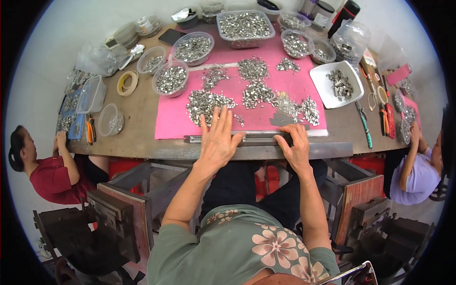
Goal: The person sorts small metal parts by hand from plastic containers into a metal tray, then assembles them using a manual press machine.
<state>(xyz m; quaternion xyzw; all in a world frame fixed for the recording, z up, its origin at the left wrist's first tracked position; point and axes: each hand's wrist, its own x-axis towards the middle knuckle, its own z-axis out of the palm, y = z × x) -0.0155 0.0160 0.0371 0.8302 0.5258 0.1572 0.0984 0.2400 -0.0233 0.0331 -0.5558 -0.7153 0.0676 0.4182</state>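
A long, narrow metal rail [259,137] lies along the near edge of a pink mat [171,114]. My left hand [217,142] rests across the rail, fingers stretched out toward a heap of small shiny metal pieces [202,105]; its palm hides part of the rail. At the rail's right part, my right hand [297,147] has its thumb on the near side and its fingers bent over the far side. Just beyond those fingers lie flat grey strips [281,119]. More heaps of metal pieces [254,70] cover the mat's middle.
Plastic tubs of metal pieces [244,26] line the back. A white dish [327,97], green-handled pliers [365,126] and orange-handled pliers [383,121] lie right; a tape roll [127,83] lies left. Co-workers sit at left [54,175] and right [415,171].
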